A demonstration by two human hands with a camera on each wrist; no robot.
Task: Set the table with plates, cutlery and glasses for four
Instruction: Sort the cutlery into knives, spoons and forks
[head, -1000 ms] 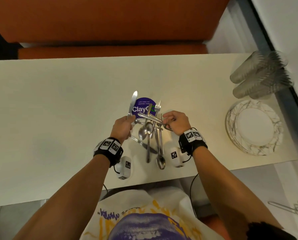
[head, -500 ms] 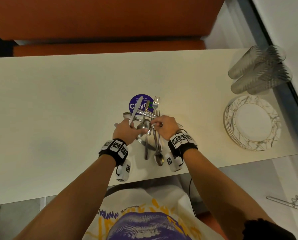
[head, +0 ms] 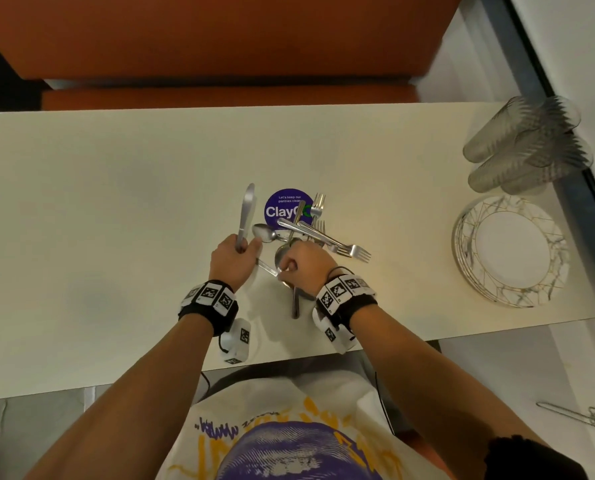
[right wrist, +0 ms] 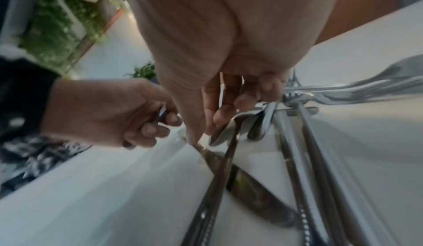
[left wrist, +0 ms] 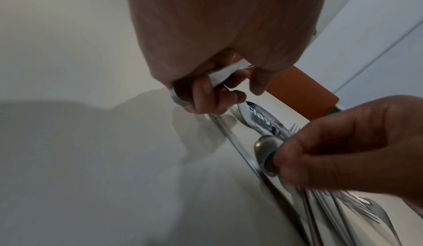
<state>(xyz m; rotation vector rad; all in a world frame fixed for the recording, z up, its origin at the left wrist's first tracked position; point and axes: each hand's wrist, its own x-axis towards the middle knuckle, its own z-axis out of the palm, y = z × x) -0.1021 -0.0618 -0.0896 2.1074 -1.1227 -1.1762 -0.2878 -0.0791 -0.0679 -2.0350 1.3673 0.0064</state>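
Observation:
A heap of cutlery, spoons and forks crossed over each other, lies mid-table on a cream table, partly over a purple round sticker. My left hand grips a table knife by its handle, blade pointing away from me, just left of the heap; its fingers wrap the knife handle. My right hand sits on the near side of the heap and pinches the bowl of a spoon. Its thumb tip touches the end of another knife lying flat.
A stack of marbled white plates sits at the table's right end. Several ribbed glasses stand behind it by the window frame. An orange bench runs along the far side. Two forks point right from the heap.
My left hand tipped the knife over the heap, then swung it back to the left. My right hand slid left and nearer, off the forks onto a spoon bowl.

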